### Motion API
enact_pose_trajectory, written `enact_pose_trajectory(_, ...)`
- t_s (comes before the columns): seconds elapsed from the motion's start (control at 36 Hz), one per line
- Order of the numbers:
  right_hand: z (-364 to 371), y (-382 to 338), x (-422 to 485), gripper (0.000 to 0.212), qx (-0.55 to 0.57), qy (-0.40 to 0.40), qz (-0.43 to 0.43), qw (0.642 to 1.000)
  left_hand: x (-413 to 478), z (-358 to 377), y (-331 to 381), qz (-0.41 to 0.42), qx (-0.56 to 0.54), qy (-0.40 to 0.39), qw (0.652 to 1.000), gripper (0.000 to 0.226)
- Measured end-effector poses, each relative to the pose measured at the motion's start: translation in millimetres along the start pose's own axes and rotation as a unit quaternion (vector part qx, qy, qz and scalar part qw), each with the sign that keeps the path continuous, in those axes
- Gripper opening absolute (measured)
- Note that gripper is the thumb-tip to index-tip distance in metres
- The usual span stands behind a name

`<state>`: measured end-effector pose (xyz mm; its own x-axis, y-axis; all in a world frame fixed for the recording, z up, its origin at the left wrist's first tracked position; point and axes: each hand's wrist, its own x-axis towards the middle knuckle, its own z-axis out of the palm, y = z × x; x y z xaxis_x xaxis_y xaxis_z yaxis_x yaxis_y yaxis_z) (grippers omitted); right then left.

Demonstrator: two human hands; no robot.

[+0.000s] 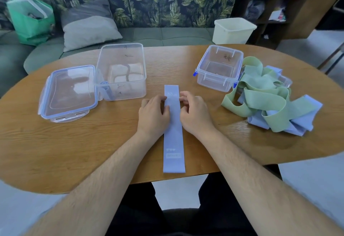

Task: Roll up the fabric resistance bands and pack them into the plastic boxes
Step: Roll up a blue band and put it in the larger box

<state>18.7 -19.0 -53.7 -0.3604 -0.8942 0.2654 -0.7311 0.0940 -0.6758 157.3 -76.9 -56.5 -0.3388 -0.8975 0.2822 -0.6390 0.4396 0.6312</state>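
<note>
A light blue fabric band (174,138) lies flat and straight on the wooden table (74,152), running from the near edge toward the middle. My left hand (153,113) and my right hand (194,111) sit on either side of its far half, fingertips touching its edges. A large clear plastic box (122,71) stands open at the left with one rolled blue band (107,91) in its near left corner. A smaller clear box (219,68) with blue clips stands open at the right. Tangled green and blue bands (268,97) are heaped at the far right.
The large box's lid (68,92) lies flat to its left. Behind the table are a green sofa with a grey pillow (89,30), a green bag (29,19), a cream tub (232,30) and dark shelves (275,8).
</note>
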Motion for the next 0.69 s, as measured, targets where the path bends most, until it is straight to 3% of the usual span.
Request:
enact_pose_trajectory(0.19, -2, -1, 2, 0.053, -0.04, -0.033, 0.006, 0.999, 0, -4, 6, -0.007, 0.016, -0.03, 0.999, 0.044)
enact_pose_trajectory(0.56, -3, -3, -4, 0.041, -0.041, 0.009, 0.026, 0.999, -6, -5, 2, -0.008, -0.001, -0.001, 1.0, 0.033)
enact_pose_trajectory(0.69, -5, -1, -8, 0.053, -0.05, -0.04, 0.007, 0.998, -12, -8, 3, 0.006, -0.01, -0.017, 1.0, 0.034)
